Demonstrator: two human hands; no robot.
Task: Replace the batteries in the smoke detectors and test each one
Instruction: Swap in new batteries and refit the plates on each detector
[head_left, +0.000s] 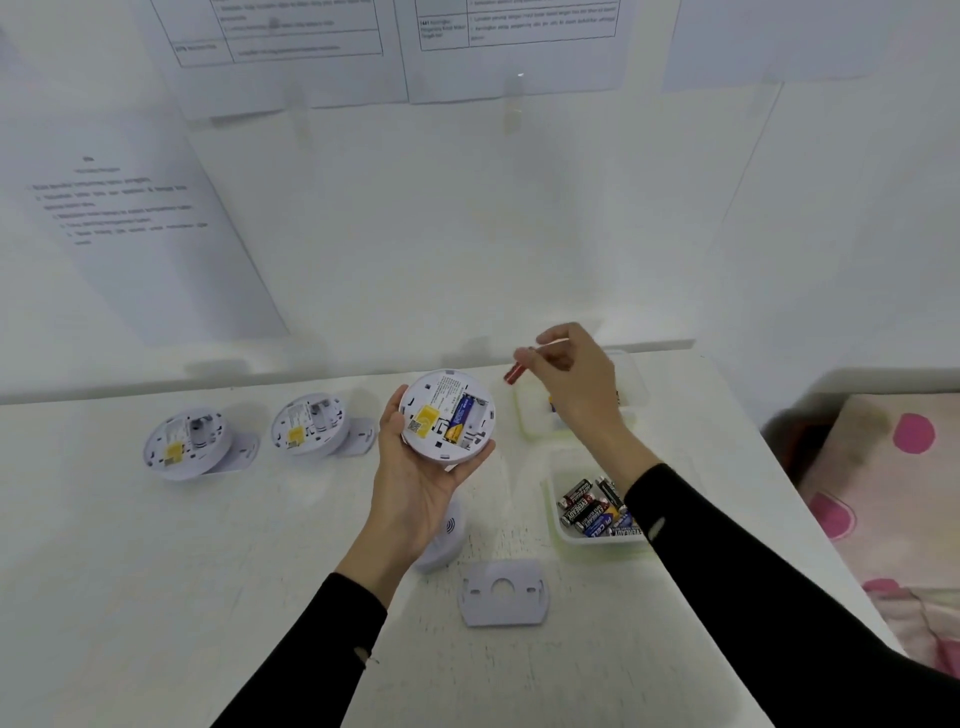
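Observation:
My left hand (415, 483) holds a round white smoke detector (448, 415) with its back up; the open battery bay shows one blue and yellow battery (462, 418) beside a bare slot. My right hand (576, 384) pinches a red battery (514, 372) by its end, above a clear tub (527, 415) at the back right. A nearer clear tub (553, 499) holds several black and blue batteries (592, 506). Two more detectors (187, 441) (310, 423) lie back up on the left, each leaning on its mounting plate.
A loose white mounting plate (504, 592) lies near the front of the white table (156, 571). A fourth detector (444, 540) sits partly hidden under my left wrist. Printed sheets (150, 218) hang on the wall behind. A pink-dotted bed cover (883, 467) lies to the right of the table's edge.

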